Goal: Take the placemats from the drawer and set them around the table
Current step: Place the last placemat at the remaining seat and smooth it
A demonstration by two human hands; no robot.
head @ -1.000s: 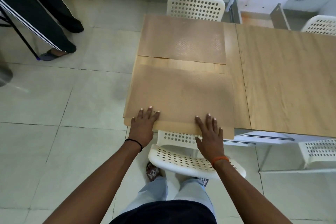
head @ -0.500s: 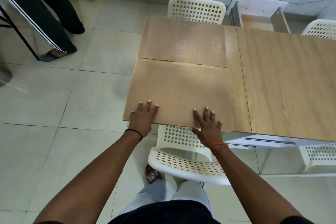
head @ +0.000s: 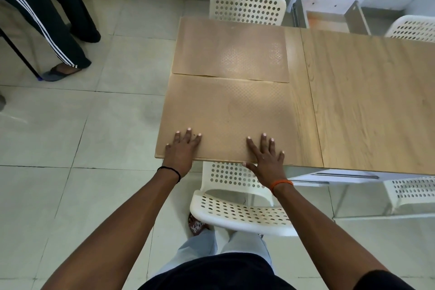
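Observation:
Two tan textured placemats lie on the left end of the wooden table [head: 367, 101]. The far placemat [head: 230, 50] sits by the far edge. The near placemat [head: 228, 117] lies flat right behind it, its front edge level with the table's near edge. My left hand [head: 182, 148] presses flat on the near mat's front left part, fingers straight. My right hand [head: 266, 155] rests flat on its front right part, fingers spread, thumb over the table edge. An open drawer [head: 329, 15] stands beyond the table at the back right.
White perforated chairs stand around the table: one [head: 237, 205] right in front of me, one [head: 247, 6] at the far side, others at the right [head: 412, 192]. A person in black striped trousers [head: 44, 19] stands on the tiled floor at the far left.
Both hands slid the near placemat away from me, from overhanging the table's near edge to lying fully on it against the far mat.

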